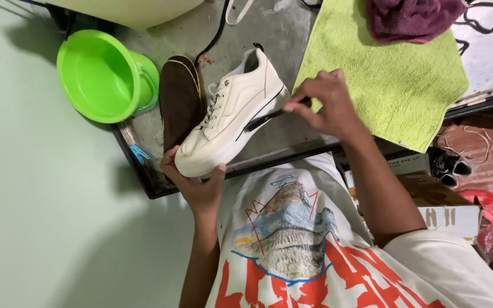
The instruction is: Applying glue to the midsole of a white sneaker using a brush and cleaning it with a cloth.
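Note:
A cream-white sneaker [229,111] with laces and a thick sole lies tilted over the grey work surface [281,34]. My left hand [192,182] grips its toe from below. My right hand [329,102] pinches a thin black brush [269,117], whose tip rests against the sneaker's side near the sole. A brown insole [179,97] lies just left of the shoe.
A bright green plastic basin [104,74] sits at the left. A lime-green towel [383,74] covers the right part of the surface, with a maroon cloth [412,20] on it. Cardboard boxes [435,199] and a red bag [492,217] lie on the floor at right.

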